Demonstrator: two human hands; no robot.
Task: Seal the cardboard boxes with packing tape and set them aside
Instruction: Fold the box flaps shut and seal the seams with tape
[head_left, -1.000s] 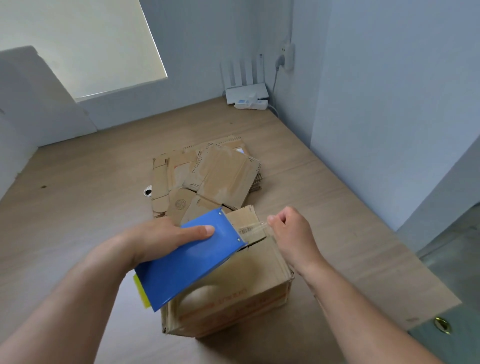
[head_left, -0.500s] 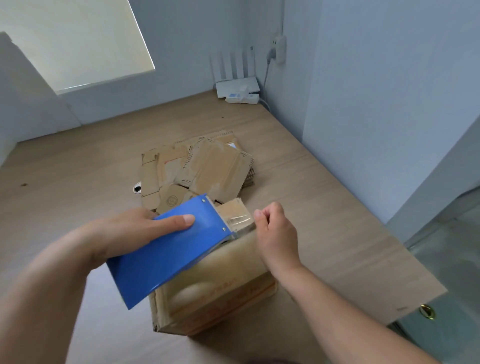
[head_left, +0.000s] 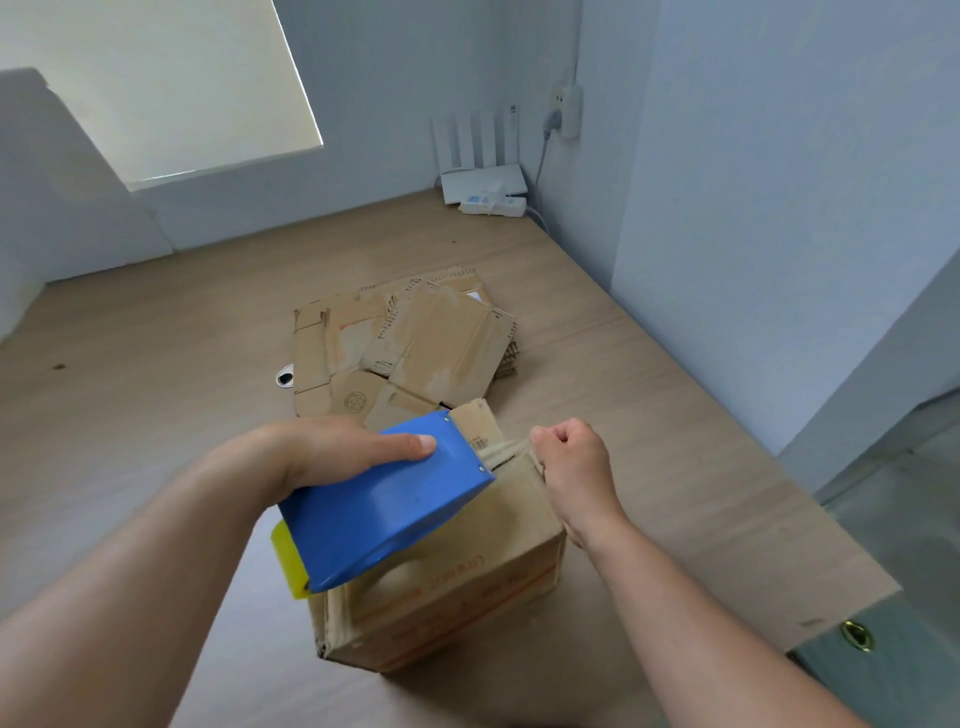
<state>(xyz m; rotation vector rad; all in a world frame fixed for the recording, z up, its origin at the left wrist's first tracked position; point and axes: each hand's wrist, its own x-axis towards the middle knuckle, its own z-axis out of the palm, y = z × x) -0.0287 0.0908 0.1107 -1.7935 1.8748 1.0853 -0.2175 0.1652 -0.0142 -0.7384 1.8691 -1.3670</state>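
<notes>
Spanning most of the view, wood counter (head_left: 156, 415) runs back to a wall corner with a white router (head_left: 483, 182). Mid-counter is a flattened cardboard pile (head_left: 415, 343), not yet assembled. Nearer the person sits the cardboard box (head_left: 467, 587), upright, printed side facing the camera, just in front of the pile. Its top seam looks not fully closed, and a far flap (head_left: 478, 426) pokes up.

Blue tape dispenser (head_left: 384, 509), yellow part at its near end, lies tilted over the box top. Left grip (head_left: 332, 452) is wrapped around the dispenser, index finger laid along its top. Right grip (head_left: 571, 462) is curled at the box's far right corner, pinching the clear tape end (head_left: 504, 451) drawn from the dispenser mouth.

Step, as judged: starting the top seam strip; nothing set aside yet.

Risks: the short free tape can fold onto itself or land skewed if the pull is off the seam line. The raised flap may trap a wrinkle. Neither grip pins the box down, so it may slide under the pull.
</notes>
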